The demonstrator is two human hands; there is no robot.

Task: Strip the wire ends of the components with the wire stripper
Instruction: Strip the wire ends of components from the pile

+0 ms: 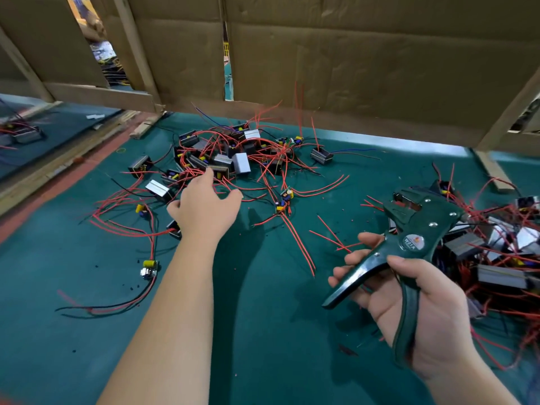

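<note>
A tangled pile of components (230, 159), small grey and black boxes with red and black wires, lies mid-table on the green mat. My left hand (204, 206) reaches out over its near edge, fingers spread, fingertips touching a box and red wires, gripping nothing. My right hand (409, 299) holds the dark green wire stripper (409, 241) by its two handles, jaws pointing up and left, nothing in them. A second heap of components (496, 252) lies at the right, behind the stripper.
A cardboard wall (350, 68) on wooden battens closes off the back of the table. Loose components (150, 268) and red wires are scattered at the left and centre. Small bits of stripped insulation dot the green mat (263, 331).
</note>
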